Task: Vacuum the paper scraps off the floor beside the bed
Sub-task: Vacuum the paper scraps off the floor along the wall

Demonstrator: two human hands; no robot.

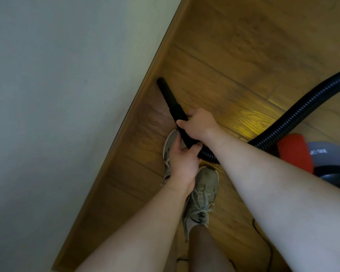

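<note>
A black tapered vacuum nozzle point(170, 101) points up and left, its tip close to the wooden skirting along the wall. My right hand point(197, 124) grips the nozzle's thicker rear part from above. My left hand point(182, 160) holds it just below, where the ribbed black hose point(302, 112) joins. The hose arcs away to the right edge. The red and grey vacuum body point(310, 156) sits on the floor at the right. No paper scraps show on the wooden floor point(234, 61).
A pale wall point(57, 95) fills the left half, edged by a wooden skirting point(145, 79). My two feet in grey laced sneakers point(202, 195) stand under my hands. A thin black cord point(267, 244) lies on the floor at the lower right.
</note>
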